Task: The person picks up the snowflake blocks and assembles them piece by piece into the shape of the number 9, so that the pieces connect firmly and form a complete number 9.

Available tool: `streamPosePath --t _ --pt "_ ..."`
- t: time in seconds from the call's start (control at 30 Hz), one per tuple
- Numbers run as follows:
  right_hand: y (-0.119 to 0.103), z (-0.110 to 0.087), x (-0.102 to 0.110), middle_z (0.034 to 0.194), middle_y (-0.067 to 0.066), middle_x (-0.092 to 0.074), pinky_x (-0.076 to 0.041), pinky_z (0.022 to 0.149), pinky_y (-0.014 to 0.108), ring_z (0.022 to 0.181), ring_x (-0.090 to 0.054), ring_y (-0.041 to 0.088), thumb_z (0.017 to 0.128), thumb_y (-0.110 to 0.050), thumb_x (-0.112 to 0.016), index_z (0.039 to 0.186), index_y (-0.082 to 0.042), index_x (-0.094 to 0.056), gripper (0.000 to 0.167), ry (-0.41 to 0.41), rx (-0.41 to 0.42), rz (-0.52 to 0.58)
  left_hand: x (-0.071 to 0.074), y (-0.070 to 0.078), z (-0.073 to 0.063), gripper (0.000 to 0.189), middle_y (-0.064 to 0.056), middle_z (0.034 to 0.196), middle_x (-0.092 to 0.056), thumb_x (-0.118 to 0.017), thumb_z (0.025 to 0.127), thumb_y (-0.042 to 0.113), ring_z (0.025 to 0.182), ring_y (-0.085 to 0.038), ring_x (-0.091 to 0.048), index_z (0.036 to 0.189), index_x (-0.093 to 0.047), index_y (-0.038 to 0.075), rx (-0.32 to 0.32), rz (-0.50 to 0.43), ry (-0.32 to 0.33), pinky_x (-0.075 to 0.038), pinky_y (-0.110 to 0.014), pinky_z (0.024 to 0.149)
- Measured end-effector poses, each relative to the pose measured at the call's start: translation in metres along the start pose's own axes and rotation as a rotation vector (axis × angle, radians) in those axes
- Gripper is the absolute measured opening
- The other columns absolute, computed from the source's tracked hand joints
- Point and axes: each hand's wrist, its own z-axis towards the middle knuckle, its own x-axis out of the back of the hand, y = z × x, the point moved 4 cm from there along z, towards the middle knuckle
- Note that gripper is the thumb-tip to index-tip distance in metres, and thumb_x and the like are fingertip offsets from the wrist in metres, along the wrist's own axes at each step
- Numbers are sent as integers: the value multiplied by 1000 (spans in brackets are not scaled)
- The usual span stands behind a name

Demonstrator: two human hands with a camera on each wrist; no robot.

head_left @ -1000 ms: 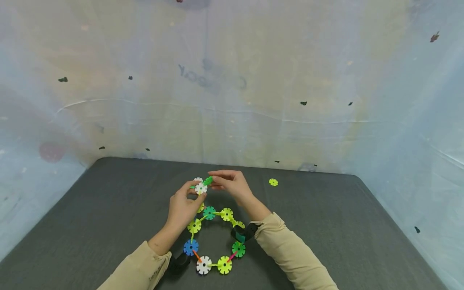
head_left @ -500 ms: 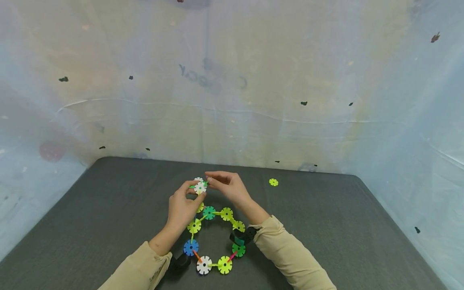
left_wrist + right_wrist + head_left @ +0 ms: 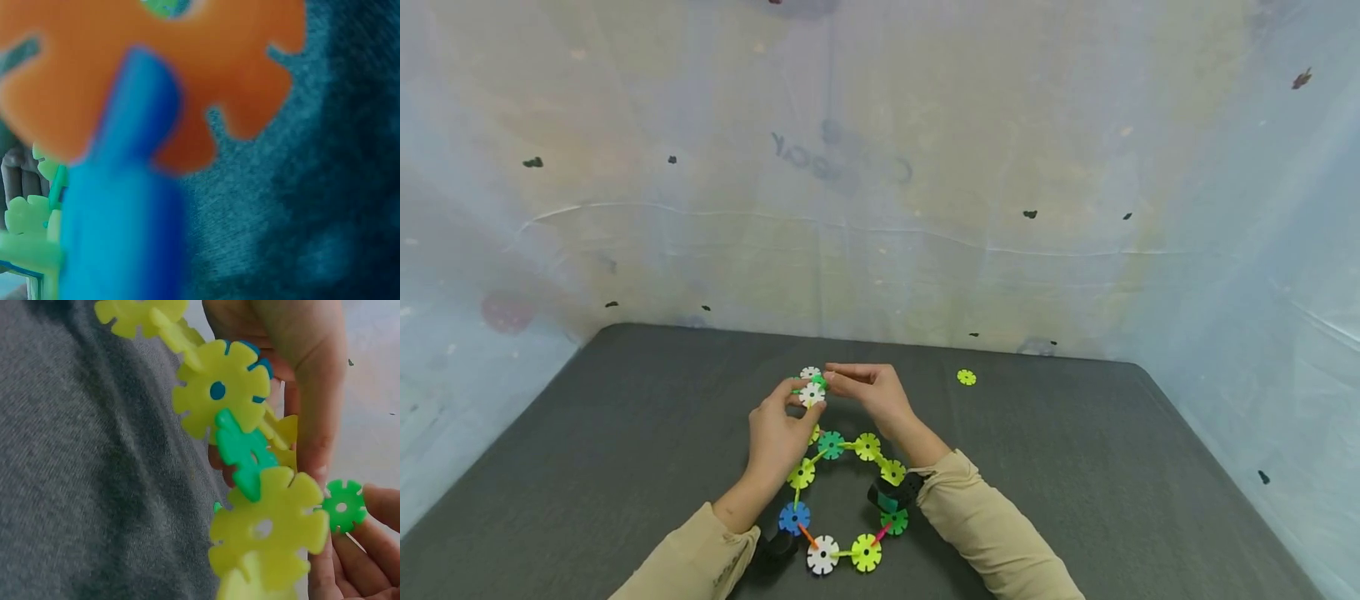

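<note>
In the head view, my left hand [image 3: 775,433] pinches a white notched plastic disc [image 3: 812,395] between thumb and fingers. Opposite it, my right hand [image 3: 880,402] pinches a small green notched disc [image 3: 819,381], which meets the white disc's upper edge. The right wrist view has this green disc [image 3: 344,505] between the fingertips of both hands; whether it is slotted in cannot be told. Below the hands, a ring of linked discs, including a blue disc [image 3: 794,518], lies on the table. An orange disc [image 3: 250,94] and a blurred blue disc fill the left wrist view.
A loose yellow disc [image 3: 966,377] lies toward the back right of the dark grey table [image 3: 1075,483]. Another white disc [image 3: 810,372] shows just behind the held one. A pale sheet [image 3: 880,208] hangs behind the table and along both sides.
My right hand has moved slightly left and down, bringing the green disc from the white disc's upper right to its top edge. My left hand keeps its hold nearly in place.
</note>
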Motion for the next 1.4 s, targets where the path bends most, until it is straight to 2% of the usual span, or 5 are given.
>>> streamPosePath --t 0.57,0.8,1.0,1.17,1.4 --pt "9 -1 -10 121 19 -65 -53 92 40 100 -69 28 91 -18 -67 120 5 -64 37 88 -30 42 -2 -5 0 37 -25 92 -68 -73 84 8 45 -16 -61 118 -63 -4 -10 49 76 -46 -27 44" --pt "6 2 -6 124 19 -63 -52 93 38 103 -68 29 92 -13 -65 118 7 -64 33 23 -90 71 3 -8 5 38 -22 92 -68 -74 84 12 40 -9 -51 118 -63 -1 -28 82 14 -40 -26 41" --pt "5 14 2 124 16 -63 -48 99 41 112 -63 30 94 -19 -62 121 1 -64 34 -102 -141 -52 16 -12 13 38 -22 95 -67 -71 86 14 41 -8 -51 120 -61 1 -29 117 -33 -41 -26 41" --pt "18 22 8 126 10 -62 -49 96 40 112 -61 26 93 -26 -64 125 -7 -64 37 -122 -175 -261 27 -17 18 39 -23 97 -66 -70 87 16 42 -10 -47 122 -60 2 -24 163 -27 -38 -27 41" --pt "32 32 4 128 12 -61 -49 96 43 116 -58 28 91 -27 -67 125 -11 -63 39 -134 -172 -407 32 -24 17 39 -20 92 -66 -70 87 18 47 -12 -52 120 -60 0 -14 191 -35 -39 -28 42"
